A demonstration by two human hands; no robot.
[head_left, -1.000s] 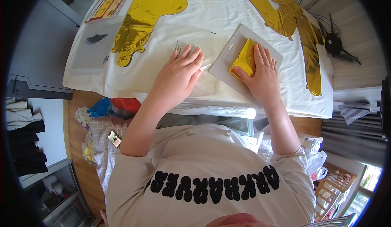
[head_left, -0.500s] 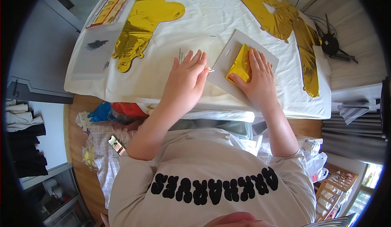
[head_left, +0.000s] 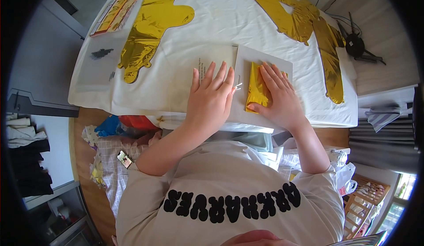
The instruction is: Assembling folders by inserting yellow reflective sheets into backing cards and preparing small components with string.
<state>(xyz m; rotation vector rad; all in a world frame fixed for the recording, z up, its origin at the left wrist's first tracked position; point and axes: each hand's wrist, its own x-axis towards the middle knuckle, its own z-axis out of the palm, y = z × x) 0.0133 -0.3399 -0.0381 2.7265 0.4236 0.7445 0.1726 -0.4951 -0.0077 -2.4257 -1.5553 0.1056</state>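
Note:
My right hand (head_left: 282,96) lies flat with its fingers stretched out, pressing on a folded piece of gold foil (head_left: 255,87). The foil, which looks like a folded foil balloon, rests on a pale grey card (head_left: 245,57) and is partly hidden under my palm. To its left, my left hand (head_left: 210,96) is open, fingers spread above a clear plastic bag (head_left: 190,65) with small print. Thin white sticks, like straws (head_left: 239,86), show beside my left thumb; whether the thumb touches them I cannot tell.
Flat gold foil balloons lie at the far left (head_left: 152,27) and far right (head_left: 289,18) of the white-covered bed (head_left: 212,16). A colourful printed packet (head_left: 117,13) sits in the far left corner. A black fan-like device (head_left: 355,45) with cables stands at the right edge.
The grey card and folded foil have turned from a slant to nearly square with the bed's near edge. My left hand has shifted right, its fingers wider apart; my right hand stays on the foil.

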